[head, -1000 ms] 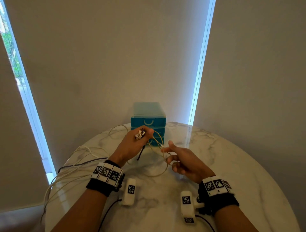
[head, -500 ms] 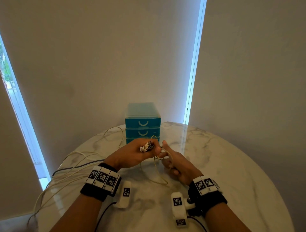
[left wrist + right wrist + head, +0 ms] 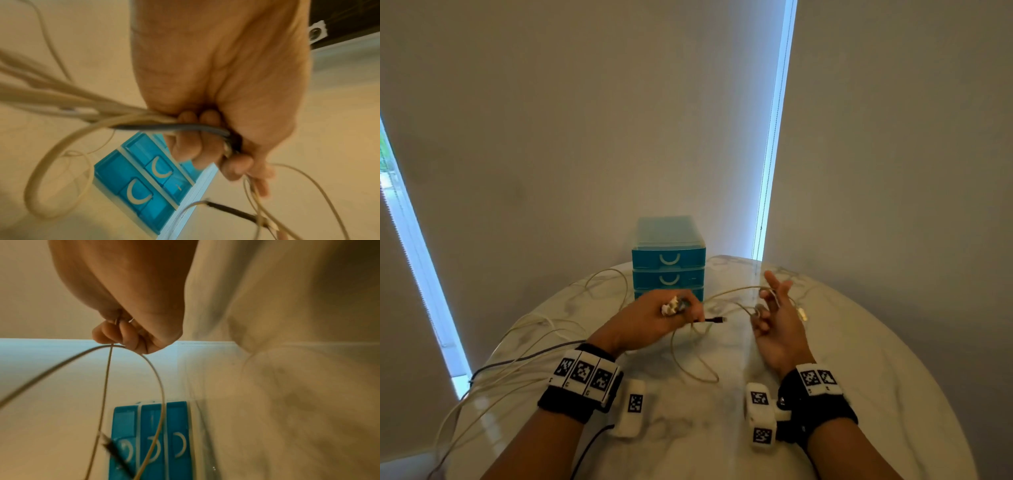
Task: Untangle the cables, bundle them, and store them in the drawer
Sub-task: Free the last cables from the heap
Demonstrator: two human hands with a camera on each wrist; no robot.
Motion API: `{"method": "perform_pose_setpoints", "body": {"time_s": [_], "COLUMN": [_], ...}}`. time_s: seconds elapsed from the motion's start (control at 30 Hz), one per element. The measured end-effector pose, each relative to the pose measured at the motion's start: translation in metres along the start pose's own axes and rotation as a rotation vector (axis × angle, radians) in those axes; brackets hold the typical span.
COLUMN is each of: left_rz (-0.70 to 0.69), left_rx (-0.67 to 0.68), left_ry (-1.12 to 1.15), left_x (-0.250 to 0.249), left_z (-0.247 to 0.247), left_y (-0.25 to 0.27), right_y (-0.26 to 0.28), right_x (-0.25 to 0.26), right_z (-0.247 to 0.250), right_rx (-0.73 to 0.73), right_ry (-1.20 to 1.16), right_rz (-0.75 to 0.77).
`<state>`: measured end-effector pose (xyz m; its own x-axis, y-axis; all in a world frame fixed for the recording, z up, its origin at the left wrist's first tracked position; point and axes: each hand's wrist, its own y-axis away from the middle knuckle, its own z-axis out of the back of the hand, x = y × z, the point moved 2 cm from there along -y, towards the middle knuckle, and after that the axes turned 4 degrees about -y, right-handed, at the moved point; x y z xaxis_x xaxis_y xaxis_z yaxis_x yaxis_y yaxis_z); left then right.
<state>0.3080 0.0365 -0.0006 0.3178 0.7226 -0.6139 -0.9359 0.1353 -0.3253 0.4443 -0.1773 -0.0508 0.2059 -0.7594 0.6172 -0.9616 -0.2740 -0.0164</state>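
Gripping bunched cables [image 3: 674, 305], left hand [image 3: 650, 322] fisted, right hand [image 3: 777, 325] pinching one pale cable [image 3: 732, 293] stretched sideways above bench [image 3: 859, 342], black plug [image 3: 714, 320] pointing right.

Left hand [image 3: 650, 322] hides the bottom drawer [image 3: 671, 293].

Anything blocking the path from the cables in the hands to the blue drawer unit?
No object stands between them: the drawer unit sits just behind the left hand, which grips the cables. But all three drawers look closed, so none can take cables yet. The right hand pinches one cream strand, and loose cable trails off the table at left.
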Motion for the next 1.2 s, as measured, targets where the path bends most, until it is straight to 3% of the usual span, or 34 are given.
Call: {"method": "perform_pose_setpoints", "body": {"time_s": [0.17,0.3,0.43,0.57,0.67,0.8,0.9,0.97,1.07,1.2], "left_rz": [0.078,0.175,0.334,0.371,0.375,0.367,0.354,0.335,0.273,0.275], "left_rx": [-0.555,-0.808,-0.849,-0.850,-0.840,-0.799,-0.765,-0.755,-0.742,-0.783], "left_ry": [0.165,0.385,0.466,0.464,0.447,0.501,0.536,0.545,0.585,0.558], "left_x": [0.008,0.016,0.031,0.032,0.037,0.038,0.037,0.036,0.034,0.034], "left_z": [0.018,0.024,0.023,0.021,0.021,0.019,0.018,0.018,0.018,0.019], "left_y": [0.003,0.007,0.007,0.006,0.005,0.006,0.005,0.004,0.003,0.002], "right_y": [0.004,0.009,0.009,0.010,0.016,0.034,0.043,0.046,0.045,0.041], "right_x": [0.016,0.018,0.022,0.025,0.018,-0.004,-0.030,-0.042,-0.045,-0.028], "right_z": [0.003,0.013,0.019,0.004,-0.015,-0.038,-0.043,-0.044,-0.045,-0.045], "right_rx": [-0.115,-0.213,-0.236,-0.088,0.116,0.308,0.438,0.501,0.515,0.338], "right_ry": [0.092,0.121,-0.059,-0.099,0.155,0.780,1.080,1.169,1.244,1.115], "right_rz": [0.099,0.130,0.120,0.085,0.038,0.020,-0.062,-0.103,0.001,0.116]}}
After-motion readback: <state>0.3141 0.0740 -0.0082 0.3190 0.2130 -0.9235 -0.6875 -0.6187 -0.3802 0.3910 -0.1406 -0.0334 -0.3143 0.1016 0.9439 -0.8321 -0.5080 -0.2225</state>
